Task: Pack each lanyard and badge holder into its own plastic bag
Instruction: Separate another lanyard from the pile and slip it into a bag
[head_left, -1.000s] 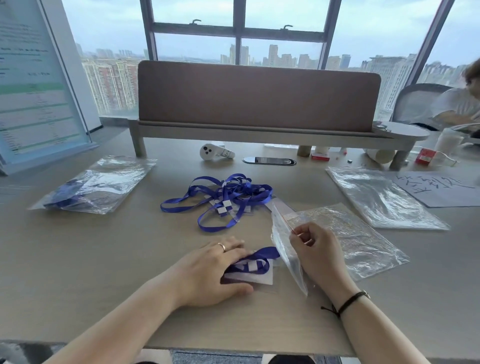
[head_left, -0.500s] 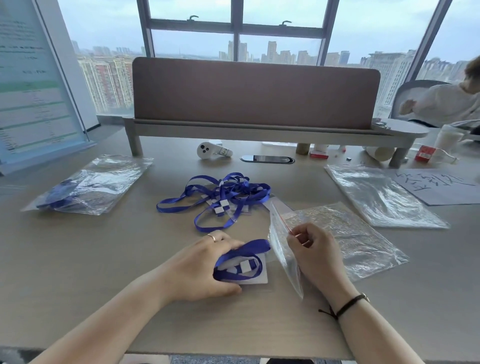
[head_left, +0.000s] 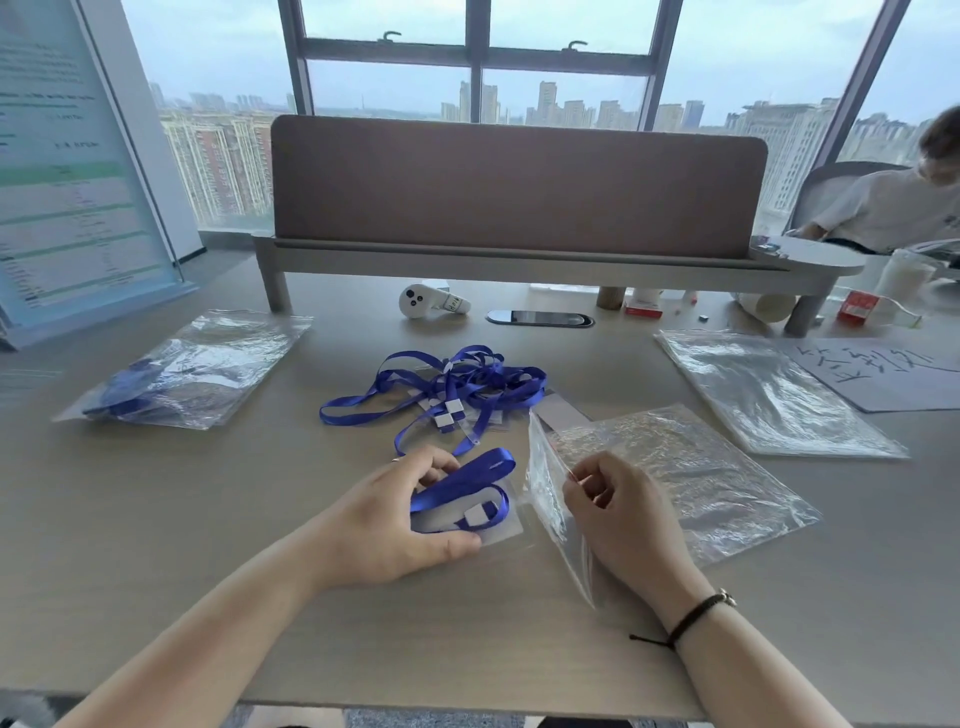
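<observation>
My left hand (head_left: 387, 525) grips a folded blue lanyard (head_left: 462, 486) on its clear badge holder (head_left: 501, 527), long axis running left to right, loop end toward the bag (head_left: 550, 499); my right hand (head_left: 615, 512) pinches that bag's mouth, held upright on the desk (head_left: 156, 519); behind lies one tangle of lanyards (head_left: 457, 387); I cannot count them; one filled bag (head_left: 197, 366) lies left, two flat piles of bags (head_left: 769, 392) right.

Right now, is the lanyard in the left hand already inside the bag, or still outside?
Outside. The left hand holds the folded lanyard beside the bag, which the right hand pinches.
</observation>
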